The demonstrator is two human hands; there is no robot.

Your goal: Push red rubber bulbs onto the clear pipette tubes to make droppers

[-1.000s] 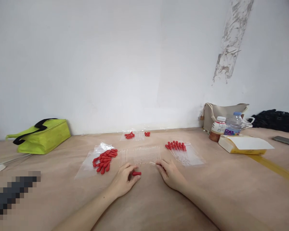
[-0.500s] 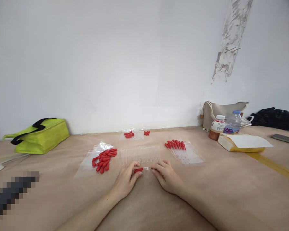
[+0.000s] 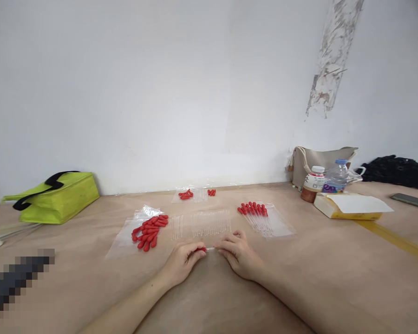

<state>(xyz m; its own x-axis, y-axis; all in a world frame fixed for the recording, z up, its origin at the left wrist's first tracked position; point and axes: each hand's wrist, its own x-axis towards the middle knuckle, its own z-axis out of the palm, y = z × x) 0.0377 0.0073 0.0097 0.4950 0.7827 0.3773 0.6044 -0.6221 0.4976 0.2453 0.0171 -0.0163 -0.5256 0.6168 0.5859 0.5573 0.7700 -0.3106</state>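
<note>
My left hand pinches a red rubber bulb, mostly covered by the fingers. My right hand is closed on a clear glass dropper tube, whose end meets the bulb's opening. How deep the tube sits in the bulb I cannot tell. Beyond the hands lie rows of clear tubes. To the left, a pile of loose red bulbs rests on a plastic bag. Several droppers with red bulbs lie fanned on another clear bag to the right.
Near the wall are more red bulbs and tubes in plastic. A lime-green bag stands at the left. On the right are a brown drink bottle, a clear bottle, a yellow-white box and a phone.
The bulb and the tube, apart and slightly out of line before, now meet end to end. My left fingers have closed further over the bulb.
</note>
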